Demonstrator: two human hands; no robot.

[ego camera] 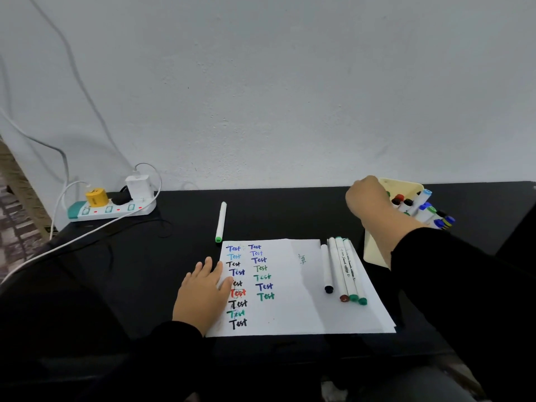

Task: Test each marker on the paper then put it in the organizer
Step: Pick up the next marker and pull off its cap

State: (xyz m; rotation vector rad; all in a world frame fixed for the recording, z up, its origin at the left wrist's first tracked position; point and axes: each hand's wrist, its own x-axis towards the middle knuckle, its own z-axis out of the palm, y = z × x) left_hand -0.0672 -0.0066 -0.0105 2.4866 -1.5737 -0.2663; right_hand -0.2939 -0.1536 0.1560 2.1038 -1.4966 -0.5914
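"Test" many times in coloured inks on the paper (290,285)

The counter (275,216) is black and matt, giving back almost no light. On it lies a sheet of thin white paper (293,311), flat and smooth, inked with felt-tip lettering. The markers (340,268) have smooth white plastic barrels with coloured caps. The organizer (374,248) looks like cream plastic, satin rather than shiny. The power strip (113,211) is glossy white plastic. Both sleeves (452,274) are black cloth.
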